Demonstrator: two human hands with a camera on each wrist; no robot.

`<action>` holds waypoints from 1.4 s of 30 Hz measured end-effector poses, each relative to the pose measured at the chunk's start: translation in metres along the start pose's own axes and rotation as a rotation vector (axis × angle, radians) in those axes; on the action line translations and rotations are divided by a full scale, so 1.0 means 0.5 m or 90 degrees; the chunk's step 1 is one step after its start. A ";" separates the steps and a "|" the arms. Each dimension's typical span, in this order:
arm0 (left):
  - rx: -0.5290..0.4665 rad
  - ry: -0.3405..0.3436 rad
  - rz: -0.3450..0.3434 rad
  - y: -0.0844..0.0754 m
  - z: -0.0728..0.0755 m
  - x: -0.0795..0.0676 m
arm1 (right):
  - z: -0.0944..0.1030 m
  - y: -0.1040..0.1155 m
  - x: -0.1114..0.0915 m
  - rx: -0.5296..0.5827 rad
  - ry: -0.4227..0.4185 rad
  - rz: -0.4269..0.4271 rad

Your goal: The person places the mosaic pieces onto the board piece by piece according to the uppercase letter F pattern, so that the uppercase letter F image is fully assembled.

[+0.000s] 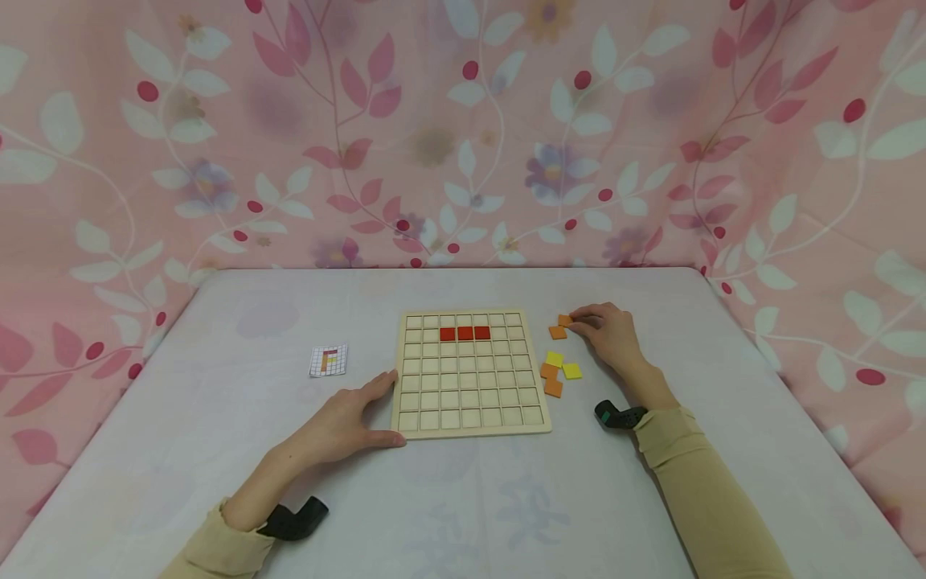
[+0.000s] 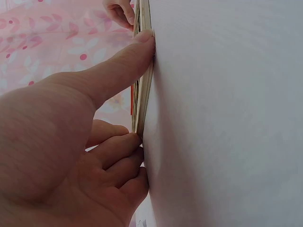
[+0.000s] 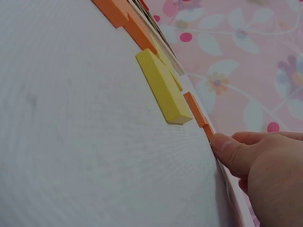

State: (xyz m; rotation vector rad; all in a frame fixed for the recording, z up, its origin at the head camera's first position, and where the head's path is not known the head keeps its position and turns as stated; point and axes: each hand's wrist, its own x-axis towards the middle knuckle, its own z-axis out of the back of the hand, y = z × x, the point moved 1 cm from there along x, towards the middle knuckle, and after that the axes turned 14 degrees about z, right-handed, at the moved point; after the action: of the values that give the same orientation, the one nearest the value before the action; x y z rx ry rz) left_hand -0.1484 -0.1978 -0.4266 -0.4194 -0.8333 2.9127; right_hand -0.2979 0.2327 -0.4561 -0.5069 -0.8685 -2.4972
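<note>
A wooden grid board (image 1: 471,435) lies flat on the table, with a row of three red square tiles (image 1: 465,334) in its second row from the far side. My left hand (image 1: 340,422) rests at the board's near left corner, thumb on the near edge and fingertips against the left side; the left wrist view shows the thumb (image 2: 118,66) on the rim. Right of the board, my right hand (image 1: 611,334) pinches an orange square tile (image 1: 564,320) between thumb and fingers. Another orange tile (image 1: 557,332) lies against it, also visible in the right wrist view (image 3: 195,109).
Closer to me, beside the board's right edge, lie two yellow tiles (image 1: 572,371) and two more orange tiles (image 1: 553,388). A small pattern card (image 1: 329,361) with a coloured figure on a grid sits left of the board. A flowered pink cloth (image 1: 463,145) hangs behind the white table (image 1: 477,498).
</note>
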 end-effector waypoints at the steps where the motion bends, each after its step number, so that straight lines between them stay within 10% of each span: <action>1: 0.000 0.000 0.001 0.000 0.000 0.000 | 0.000 0.000 0.000 -0.001 0.000 -0.001; 42: -0.002 0.004 0.004 0.000 0.001 0.000 | 0.017 0.048 0.014 0.087 -0.028 -0.017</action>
State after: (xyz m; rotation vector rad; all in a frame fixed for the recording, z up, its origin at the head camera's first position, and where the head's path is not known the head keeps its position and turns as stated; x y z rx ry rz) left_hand -0.1484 -0.1979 -0.4261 -0.4322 -0.8379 2.9146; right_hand -0.2897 0.2193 -0.4345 -0.5095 -1.0602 -2.4372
